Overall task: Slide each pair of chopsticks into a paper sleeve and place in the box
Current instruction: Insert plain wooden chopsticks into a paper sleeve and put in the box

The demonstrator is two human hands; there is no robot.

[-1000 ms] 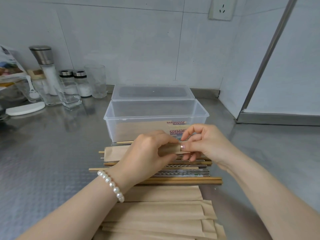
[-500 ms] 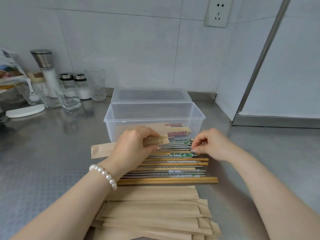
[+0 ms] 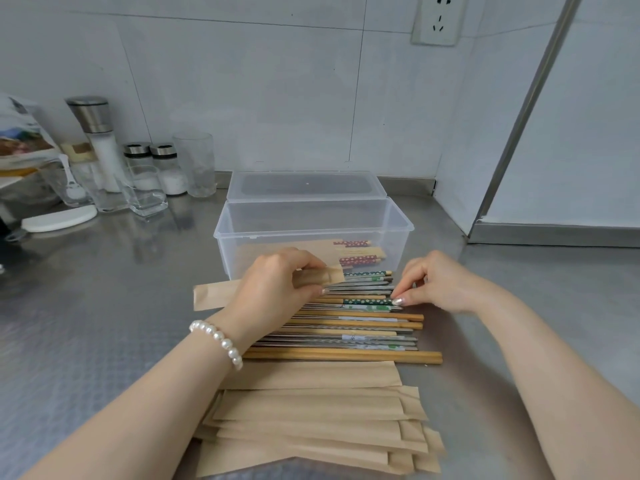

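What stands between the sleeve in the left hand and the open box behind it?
Nothing visible does. The left hand holds the paper sleeve right before the box, whose top is open, with its lid lying behind it.

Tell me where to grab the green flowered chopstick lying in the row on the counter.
Pinch the green flowered chopstick at its patterned right end, coming from the right, where the right hand already reaches. It lies flat, packed among its neighbours, and the left hand with the paper sleeve covers its other end.
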